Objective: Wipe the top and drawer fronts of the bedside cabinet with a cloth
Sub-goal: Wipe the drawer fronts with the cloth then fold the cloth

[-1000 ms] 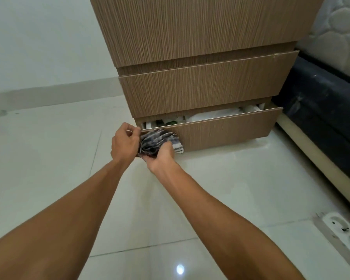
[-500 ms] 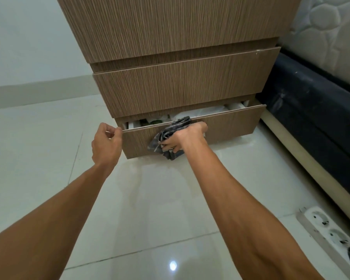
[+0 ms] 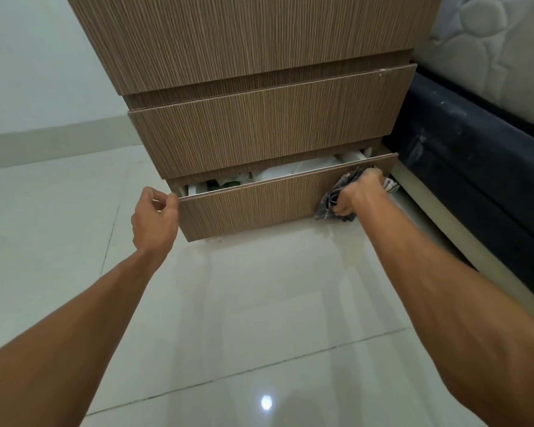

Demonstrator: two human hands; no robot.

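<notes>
The wood-grain bedside cabinet (image 3: 259, 41) fills the upper middle; its top is out of view. The middle drawer front (image 3: 269, 124) is closed. The bottom drawer (image 3: 253, 204) is pulled partly out, with white and green items showing inside. My left hand (image 3: 154, 220) pinches the top left corner of that drawer front. My right hand (image 3: 356, 195) presses a crumpled grey patterned cloth (image 3: 330, 201) against the right end of the same front.
A dark bed base (image 3: 475, 167) with a quilted mattress (image 3: 487, 50) above it stands right beside the cabinet. Glossy white floor tiles (image 3: 259, 303) spread in front and to the left, up to a pale wall skirting (image 3: 53, 143).
My right hand has slid the cloth along the bottom drawer front from its left end to its right end. My left hand has kept hold of the left corner.
</notes>
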